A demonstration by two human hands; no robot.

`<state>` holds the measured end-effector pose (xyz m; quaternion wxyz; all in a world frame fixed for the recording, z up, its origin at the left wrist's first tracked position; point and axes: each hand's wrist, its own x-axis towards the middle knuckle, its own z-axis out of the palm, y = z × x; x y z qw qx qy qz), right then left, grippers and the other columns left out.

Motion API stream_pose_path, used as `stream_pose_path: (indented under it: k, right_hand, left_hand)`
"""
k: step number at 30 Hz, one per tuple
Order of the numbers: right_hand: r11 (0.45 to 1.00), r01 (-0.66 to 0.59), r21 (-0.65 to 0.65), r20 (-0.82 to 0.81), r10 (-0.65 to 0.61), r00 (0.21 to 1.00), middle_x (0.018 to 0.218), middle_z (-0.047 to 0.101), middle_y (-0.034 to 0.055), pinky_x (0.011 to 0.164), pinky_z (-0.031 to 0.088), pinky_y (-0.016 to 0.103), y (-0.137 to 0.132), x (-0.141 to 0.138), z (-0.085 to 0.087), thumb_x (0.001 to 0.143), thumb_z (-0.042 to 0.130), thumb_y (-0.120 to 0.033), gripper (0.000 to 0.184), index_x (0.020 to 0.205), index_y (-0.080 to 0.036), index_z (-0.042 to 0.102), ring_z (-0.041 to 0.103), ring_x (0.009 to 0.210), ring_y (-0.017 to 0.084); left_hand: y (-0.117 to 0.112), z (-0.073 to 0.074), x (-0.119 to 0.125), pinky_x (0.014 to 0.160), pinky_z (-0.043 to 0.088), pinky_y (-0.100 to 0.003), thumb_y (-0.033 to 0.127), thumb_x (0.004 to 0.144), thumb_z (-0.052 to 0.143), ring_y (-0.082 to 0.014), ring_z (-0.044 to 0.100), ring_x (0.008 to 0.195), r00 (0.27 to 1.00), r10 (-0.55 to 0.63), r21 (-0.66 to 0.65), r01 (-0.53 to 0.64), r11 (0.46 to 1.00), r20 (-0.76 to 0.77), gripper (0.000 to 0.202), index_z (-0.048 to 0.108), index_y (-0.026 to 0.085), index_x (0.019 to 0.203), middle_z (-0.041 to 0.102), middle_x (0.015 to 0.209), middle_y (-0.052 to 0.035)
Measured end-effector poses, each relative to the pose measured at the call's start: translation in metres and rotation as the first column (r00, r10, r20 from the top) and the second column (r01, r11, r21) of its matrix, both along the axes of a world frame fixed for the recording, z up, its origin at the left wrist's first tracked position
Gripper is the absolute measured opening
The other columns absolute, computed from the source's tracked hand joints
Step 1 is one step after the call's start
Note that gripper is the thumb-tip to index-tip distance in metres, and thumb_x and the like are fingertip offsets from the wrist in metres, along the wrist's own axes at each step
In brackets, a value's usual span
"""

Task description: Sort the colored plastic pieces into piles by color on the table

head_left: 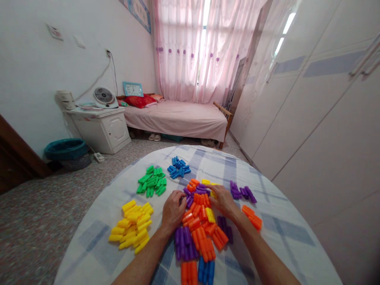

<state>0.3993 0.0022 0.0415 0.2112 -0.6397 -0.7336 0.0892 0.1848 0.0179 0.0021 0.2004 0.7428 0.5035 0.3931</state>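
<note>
A round table (267,237) with a checked cloth carries short plastic tube pieces. A mixed heap (202,225) of orange, purple, yellow and blue pieces lies in the middle near me. My left hand (173,209) rests on the heap's left side, fingers curled over pieces at its far edge. My right hand (222,198) lies on the heap's far right side, fingers bent around a yellow piece. Sorted groups lie around: yellow (133,226) at left, green (152,181) and blue (178,168) farther off, purple (242,191) and orange (252,217) at right.
Beyond the table stand a bed (178,117) with a pink cover, a white bedside cabinet (102,127) with a fan, and a teal basin (65,148) on the floor. White wardrobe doors (311,111) line the right side.
</note>
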Motion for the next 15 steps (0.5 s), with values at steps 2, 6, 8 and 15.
stream_pose_path:
  k: [2,6,8,15]
  right_hand:
    - [1.0,0.014,-0.027,0.047,-0.012,0.999,0.112,0.065,0.0063,0.09,0.04,0.035,0.003,-0.004,-0.001,0.075,0.05,-0.014,0.05,0.123,-0.027,0.057,0.054,0.108,0.023]
    - [0.999,0.05,-0.001,0.078,-0.05,0.996,0.109,0.066,0.007,0.088,0.04,0.033,0.003,-0.008,-0.003,0.076,0.052,-0.018,0.041,0.115,-0.023,0.062,0.055,0.105,0.023]
    - [0.998,0.064,0.015,0.083,-0.065,0.994,0.108,0.066,0.0074,0.089,0.038,0.033,-0.001,-0.009,-0.002,0.076,0.053,-0.018,0.036,0.11,-0.021,0.063,0.055,0.105,0.022]
    - [0.985,0.067,0.159,0.1,-0.083,0.991,0.105,0.065,0.007,0.087,0.038,0.034,-0.02,0.008,0.003,0.079,0.052,-0.018,0.029,0.106,-0.021,0.062,0.054,0.103,0.022]
  left_hand:
    - [0.0,0.0,0.0,0.083,0.045,-0.032,0.021,0.085,0.044,-0.0177,0.058,0.089,1.0,0.006,-0.001,-0.006,1.0,-0.005,0.018,0.062,0.019,0.087,0.061,0.091,-0.0045]
    - [-0.001,0.001,0.001,0.083,0.045,-0.032,0.022,0.085,0.044,-0.0178,0.058,0.089,1.0,0.013,-0.003,-0.013,1.0,-0.002,0.018,0.062,0.019,0.086,0.062,0.091,-0.0047]
    - [-0.001,0.002,0.002,0.083,0.045,-0.032,0.021,0.085,0.045,-0.0177,0.058,0.089,1.0,0.011,-0.001,-0.011,1.0,0.002,0.017,0.062,0.019,0.086,0.062,0.091,-0.0047]
    - [-0.001,0.002,0.002,0.083,0.045,-0.031,0.02,0.084,0.045,-0.0171,0.058,0.088,1.0,0.016,0.003,-0.016,1.0,0.014,0.017,0.062,0.02,0.086,0.062,0.091,-0.004]
